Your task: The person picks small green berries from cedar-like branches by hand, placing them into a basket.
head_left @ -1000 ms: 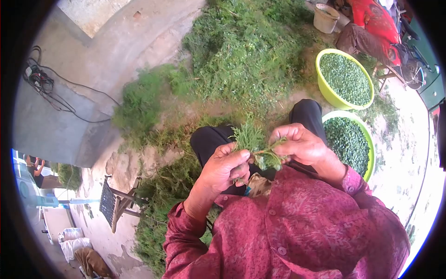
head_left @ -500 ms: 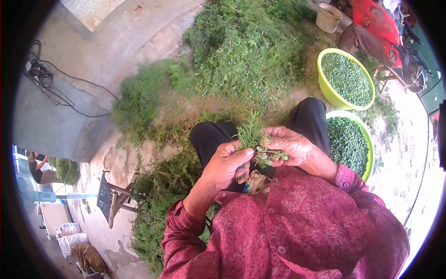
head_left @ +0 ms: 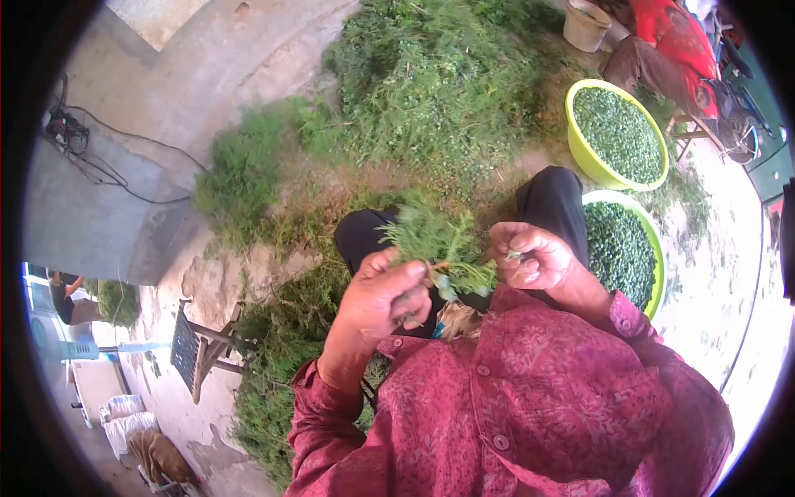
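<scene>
My left hand grips a feathery green sprig by its stem, above my lap. Small round green pods hang near the stem's base, below my fingertips. To the right, my right hand is closed in a pinch on small pale green pods, apart from the left hand. Blur softens the sprig's tips. Beyond my knees lies a large heap of cut green plants.
Two yellow-green basins full of green pods stand at right, the farther one and the nearer one. More plants lie by my left side, near a small stool. A person in red sits at top right beside a bucket.
My hands have moved apart. The sprig stays in my left hand and now spreads toward the right, while my right hand has pulled away with small pods between its fingers.
</scene>
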`<action>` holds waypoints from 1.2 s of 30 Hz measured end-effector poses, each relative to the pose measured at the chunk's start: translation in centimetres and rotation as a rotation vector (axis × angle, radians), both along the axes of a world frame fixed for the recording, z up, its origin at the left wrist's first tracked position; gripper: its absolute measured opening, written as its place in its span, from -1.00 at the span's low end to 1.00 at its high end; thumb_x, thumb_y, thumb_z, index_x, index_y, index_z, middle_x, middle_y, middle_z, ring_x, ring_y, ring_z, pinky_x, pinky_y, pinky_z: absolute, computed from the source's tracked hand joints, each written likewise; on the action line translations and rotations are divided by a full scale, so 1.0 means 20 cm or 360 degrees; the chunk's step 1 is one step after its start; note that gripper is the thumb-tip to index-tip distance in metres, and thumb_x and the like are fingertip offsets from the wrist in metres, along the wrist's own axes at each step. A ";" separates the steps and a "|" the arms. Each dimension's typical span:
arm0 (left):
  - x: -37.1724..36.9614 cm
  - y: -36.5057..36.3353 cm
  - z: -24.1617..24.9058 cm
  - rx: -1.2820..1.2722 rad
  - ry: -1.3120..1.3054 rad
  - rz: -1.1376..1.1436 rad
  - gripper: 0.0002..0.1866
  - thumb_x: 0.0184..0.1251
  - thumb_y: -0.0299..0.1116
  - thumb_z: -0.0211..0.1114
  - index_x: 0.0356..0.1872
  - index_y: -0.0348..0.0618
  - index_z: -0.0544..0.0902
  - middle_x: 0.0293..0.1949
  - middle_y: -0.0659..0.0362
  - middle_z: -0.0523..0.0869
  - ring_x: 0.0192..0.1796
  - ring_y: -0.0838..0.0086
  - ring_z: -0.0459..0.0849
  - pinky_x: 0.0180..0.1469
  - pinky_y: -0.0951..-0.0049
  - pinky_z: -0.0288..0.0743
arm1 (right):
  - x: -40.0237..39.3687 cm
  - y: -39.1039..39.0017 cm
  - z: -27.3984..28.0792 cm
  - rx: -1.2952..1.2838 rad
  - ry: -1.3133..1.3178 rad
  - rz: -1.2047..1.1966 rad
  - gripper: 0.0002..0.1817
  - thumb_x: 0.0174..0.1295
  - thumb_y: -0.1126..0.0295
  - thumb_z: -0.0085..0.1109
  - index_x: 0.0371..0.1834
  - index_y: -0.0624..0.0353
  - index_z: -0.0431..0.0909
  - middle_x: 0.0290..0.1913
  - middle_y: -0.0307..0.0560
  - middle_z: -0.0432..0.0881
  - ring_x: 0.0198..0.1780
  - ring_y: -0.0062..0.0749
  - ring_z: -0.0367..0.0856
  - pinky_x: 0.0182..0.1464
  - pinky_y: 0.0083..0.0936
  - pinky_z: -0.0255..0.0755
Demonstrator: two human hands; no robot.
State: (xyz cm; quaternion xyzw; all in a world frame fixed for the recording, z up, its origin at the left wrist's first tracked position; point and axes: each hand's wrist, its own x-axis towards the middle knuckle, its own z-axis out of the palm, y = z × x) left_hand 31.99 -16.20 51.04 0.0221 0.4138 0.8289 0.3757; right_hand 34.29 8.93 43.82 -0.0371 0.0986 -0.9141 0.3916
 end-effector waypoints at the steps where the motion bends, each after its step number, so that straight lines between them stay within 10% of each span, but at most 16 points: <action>1: 0.00 -0.02 0.00 -0.0033 -0.0030 0.0096 -0.90 0.21 -0.40 0.19 -0.38 -0.22 0.52 -0.75 0.32 0.35 -0.80 0.68 0.14 -0.76 0.52 0.15 | 0.01 -0.01 0.00 0.0020 0.0031 -0.0039 -0.68 0.13 0.33 0.12 -0.15 0.29 0.35 -0.37 -0.08 0.43 -0.59 -0.63 0.27 -0.65 -0.82 0.16; 8: -0.03 0.01 -0.03 -0.0151 -0.0024 0.0078 -0.85 0.23 -0.38 0.18 -0.46 -0.22 0.48 -0.72 0.30 0.38 -0.78 0.68 0.18 -0.76 0.53 0.14 | 0.02 -0.12 0.15 0.0782 0.0378 -0.0068 -0.50 0.12 0.26 0.24 0.05 0.18 0.26 -0.16 -0.03 0.45 -0.41 -0.59 0.37 -0.61 -0.81 0.15; 15: -0.02 -0.01 -0.03 -0.0247 0.0031 0.0059 -0.79 0.24 -0.29 0.20 -0.46 -0.23 0.50 -0.82 0.34 0.27 -0.79 0.64 0.23 -0.73 0.55 0.19 | 0.03 -0.14 0.26 0.1112 0.0304 -0.0128 -0.83 0.17 0.40 0.14 -0.35 0.32 0.45 -0.53 -0.16 0.43 -0.64 -0.70 0.21 -0.68 -0.81 0.06; 19: -0.04 -0.09 -0.01 -0.0202 0.0042 0.0284 -0.85 0.25 -0.41 0.14 -0.48 -0.24 0.50 -0.76 0.30 0.35 -0.77 0.66 0.22 -0.76 0.51 0.19 | 0.05 0.05 0.16 0.0853 0.0135 -0.0286 -0.92 0.08 0.53 0.02 -0.43 0.34 0.46 -0.57 -0.13 0.41 -0.67 -0.67 0.20 -0.74 -0.77 0.02; 25: -0.02 0.04 -0.04 -0.0350 0.0228 0.0280 -0.84 0.28 -0.37 0.12 -0.45 -0.22 0.48 -0.77 0.33 0.31 -0.76 0.67 0.23 -0.72 0.55 0.24 | 0.00 -0.16 0.16 0.0842 0.0239 -0.0110 -0.59 0.17 0.35 0.16 0.02 0.26 0.29 -0.11 0.00 0.52 -0.26 -0.48 0.52 -0.51 -0.76 0.28; 36: 0.02 0.03 -0.08 -0.0840 0.1198 0.0173 -0.87 0.34 -0.39 0.07 -0.26 -0.23 0.53 -0.61 0.37 0.44 -0.59 0.77 0.33 -0.60 0.67 0.23 | -0.03 -0.33 0.21 0.0886 -0.0108 0.0005 -0.85 0.18 0.37 0.08 -0.30 0.24 0.47 -0.51 -0.24 0.42 -0.59 -0.70 0.24 -0.66 -0.76 -0.01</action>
